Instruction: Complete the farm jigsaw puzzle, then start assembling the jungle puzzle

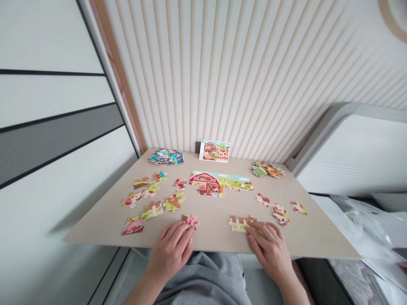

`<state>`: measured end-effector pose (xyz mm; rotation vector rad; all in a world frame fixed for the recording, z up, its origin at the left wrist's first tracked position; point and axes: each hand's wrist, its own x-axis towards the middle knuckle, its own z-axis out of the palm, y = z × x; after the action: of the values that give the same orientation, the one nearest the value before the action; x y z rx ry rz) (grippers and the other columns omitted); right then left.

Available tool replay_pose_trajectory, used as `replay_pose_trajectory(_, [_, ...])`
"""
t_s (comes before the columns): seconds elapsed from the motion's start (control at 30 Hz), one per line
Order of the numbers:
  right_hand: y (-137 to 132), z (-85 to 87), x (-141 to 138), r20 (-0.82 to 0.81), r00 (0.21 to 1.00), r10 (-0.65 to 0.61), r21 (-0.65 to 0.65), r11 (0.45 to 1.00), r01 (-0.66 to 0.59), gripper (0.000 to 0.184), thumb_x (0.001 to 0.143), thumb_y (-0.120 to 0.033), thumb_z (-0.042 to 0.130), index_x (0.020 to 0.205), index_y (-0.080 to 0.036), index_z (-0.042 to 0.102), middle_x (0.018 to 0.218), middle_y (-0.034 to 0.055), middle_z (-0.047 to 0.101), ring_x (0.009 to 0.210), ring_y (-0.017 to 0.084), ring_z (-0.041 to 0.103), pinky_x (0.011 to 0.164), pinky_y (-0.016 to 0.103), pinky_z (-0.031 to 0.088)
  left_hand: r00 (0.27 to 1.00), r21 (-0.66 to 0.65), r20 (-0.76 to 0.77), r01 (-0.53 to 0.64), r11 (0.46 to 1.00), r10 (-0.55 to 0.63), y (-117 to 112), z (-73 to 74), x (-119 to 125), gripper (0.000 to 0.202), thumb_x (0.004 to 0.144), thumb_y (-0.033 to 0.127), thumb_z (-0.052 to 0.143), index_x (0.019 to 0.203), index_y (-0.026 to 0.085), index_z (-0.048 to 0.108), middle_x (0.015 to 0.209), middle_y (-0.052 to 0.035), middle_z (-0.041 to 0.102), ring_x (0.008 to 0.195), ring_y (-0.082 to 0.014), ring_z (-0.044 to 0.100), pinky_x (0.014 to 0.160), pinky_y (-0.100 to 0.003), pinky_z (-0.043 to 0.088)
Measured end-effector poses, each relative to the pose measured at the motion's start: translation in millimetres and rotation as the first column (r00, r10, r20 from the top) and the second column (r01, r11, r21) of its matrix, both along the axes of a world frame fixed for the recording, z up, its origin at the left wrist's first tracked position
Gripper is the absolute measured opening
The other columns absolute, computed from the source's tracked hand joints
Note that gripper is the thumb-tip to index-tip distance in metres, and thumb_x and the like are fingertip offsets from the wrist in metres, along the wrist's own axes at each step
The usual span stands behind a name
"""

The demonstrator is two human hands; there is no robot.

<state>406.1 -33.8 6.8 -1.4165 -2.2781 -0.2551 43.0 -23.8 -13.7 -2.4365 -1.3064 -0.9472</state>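
Left hand (170,250) curled against pink piece (190,220), pinch unclear. Right hand (270,250) spread, pressing on fence piece (240,223). Both near board (216,237) front edge. Part-built barn puzzle (219,182) mid-board, loose pieces (149,207) left, picture card (214,150) behind.

The person wears a loose garment (203,281) of soft, heathered grey fabric across the lap, falling in shallow folds with a faint woven texture. Both forearms (141,292) are bare. The left hand (170,250) and right hand (270,254) are slim, with long fingers and short nails.
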Motion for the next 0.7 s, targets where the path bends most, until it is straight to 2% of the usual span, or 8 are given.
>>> replay_pose_trajectory(0.13, [-4.7, 1.7, -0.7, -0.016, 1.0, -0.011, -0.033, 0.999, 0.01, 0.036, 0.099, -0.025, 0.055, 0.132, -0.034, 0.066, 0.136, 0.0051, 0.067, 0.124, 0.027, 0.062, 0.108, 0.052, 0.04, 1.0, 0.035, 0.006, -0.002, 0.999, 0.002, 0.6, -3.9, -2.3, 0.04, 0.094, 0.012, 0.056, 0.132, 0.021, 0.062, 0.124, -0.0109, 0.07, 0.118, -0.0267, 0.066, 0.104, -0.043, 0.048])
replay_pose_trajectory(0.23, [-5.8, 4.0, 4.7, -0.122, 0.991, -0.058, 0.004, 0.998, 0.059, 0.037, 0.1, -0.022, 0.052, 0.134, -0.031, 0.064, 0.136, 0.0071, 0.067, 0.127, 0.028, 0.061, 0.109, 0.052, 0.04, 1.0, 0.081, 0.016, -0.01, 0.997, 0.008, 1.7, -7.7, -4.7, 0.042, 0.092, 0.012, 0.06, 0.133, 0.022, 0.062, 0.131, -0.0117, 0.067, 0.121, -0.0286, 0.064, 0.104, -0.045, 0.048])
replay_pose_trajectory(0.33, [3.5, 7.5, 22.1, -0.27, 0.949, -0.163, 0.073, 0.979, 0.189, 0.029, 0.1, -0.024, 0.051, 0.122, -0.028, 0.07, 0.125, 0.0085, 0.071, 0.121, 0.027, 0.063, 0.105, 0.049, 0.044, 1.0, 0.103, 0.023, -0.001, 0.995, -0.002, 3.5, -9.6, -5.7, 0.04, 0.092, 0.013, 0.062, 0.13, 0.023, 0.064, 0.132, -0.0114, 0.067, 0.12, -0.0288, 0.065, 0.104, -0.045, 0.047])
replay_pose_trajectory(0.43, [21.4, 9.9, 48.5, -0.36, 0.881, -0.307, 0.077, 0.932, 0.355, 0.026, 0.101, -0.032, 0.05, 0.11, -0.025, 0.074, 0.118, 0.0095, 0.073, 0.112, 0.027, 0.066, 0.1, 0.046, 0.048, 0.999, 0.119, 0.041, 0.007, 0.993, -0.012, 5.0, -9.8, -4.4, 0.037, 0.092, 0.013, 0.061, 0.128, 0.023, 0.066, 0.129, -0.011, 0.069, 0.117, -0.0279, 0.066, 0.104, -0.043, 0.047])
replay_pose_trajectory(0.53, [37.0, 6.7, 72.3, -0.339, 0.843, -0.417, 0.021, 0.893, 0.449, 0.034, 0.101, -0.043, 0.049, 0.108, -0.023, 0.076, 0.117, 0.0106, 0.074, 0.11, 0.028, 0.066, 0.099, 0.044, 0.049, 0.997, 0.148, 0.079, 0.008, 0.989, -0.02, 5.7, -10.0, -2.3, 0.034, 0.093, 0.011, 0.06, 0.124, 0.021, 0.068, 0.127, -0.0115, 0.07, 0.115, -0.0274, 0.067, 0.104, -0.043, 0.047])
replay_pose_trajectory(0.7, [43.7, -9.6, 91.3, -0.176, 0.795, -0.58, -0.139, 0.814, 0.563, 0.052, 0.092, -0.06, 0.057, 0.132, -0.027, 0.068, 0.131, 0.0101, 0.068, 0.121, 0.034, 0.061, 0.1, 0.05, 0.048, 0.996, 0.161, 0.089, 0.014, 0.987, -0.029, 5.8, -8.4, -0.1, 0.03, 0.093, 0.01, 0.059, 0.119, 0.019, 0.07, 0.125, -0.0125, 0.07, 0.115, -0.0277, 0.067, 0.103, -0.044, 0.046])
